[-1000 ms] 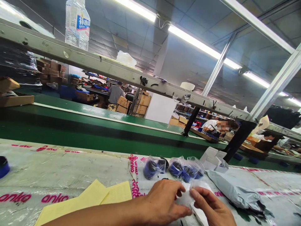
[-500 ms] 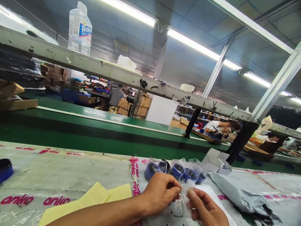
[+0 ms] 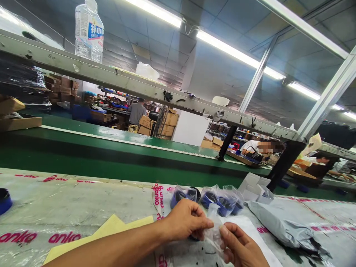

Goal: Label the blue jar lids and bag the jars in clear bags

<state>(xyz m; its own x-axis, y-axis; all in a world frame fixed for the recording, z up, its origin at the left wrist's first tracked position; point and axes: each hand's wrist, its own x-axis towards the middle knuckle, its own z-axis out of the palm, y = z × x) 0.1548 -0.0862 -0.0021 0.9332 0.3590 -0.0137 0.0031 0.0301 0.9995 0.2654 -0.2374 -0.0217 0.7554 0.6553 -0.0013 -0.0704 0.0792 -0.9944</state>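
Between my two hands a clear plastic bag [image 3: 214, 226] is stretched over the table. My left hand [image 3: 187, 221] is closed, its thumb and forefinger pinching the bag's left side. On the other side my right hand [image 3: 239, 245] pinches the bag too, fingers curled behind it. Part of a dark object shows under my left fingers; I cannot make out what it is. Just beyond the hands lie several blue and black rings [image 3: 209, 198] in clear bags. Sheets of yellow paper [image 3: 111, 231] lie partly under my left forearm, and white paper [image 3: 251, 231] is beside my right hand.
A grey plastic mailer bag [image 3: 286, 224] and an opened white box [image 3: 254, 189] stand to the right. At the far left edge is a blue ring [image 3: 5, 202]. Behind the table runs a green conveyor belt [image 3: 111, 155], under a metal shelf rail [image 3: 125, 79] bearing a plastic bottle [image 3: 89, 33].
The bag between my hands has been raised and spread, its top now standing up clear. The small whitish piece beneath it no longer shows. My left hand has shifted slightly up.
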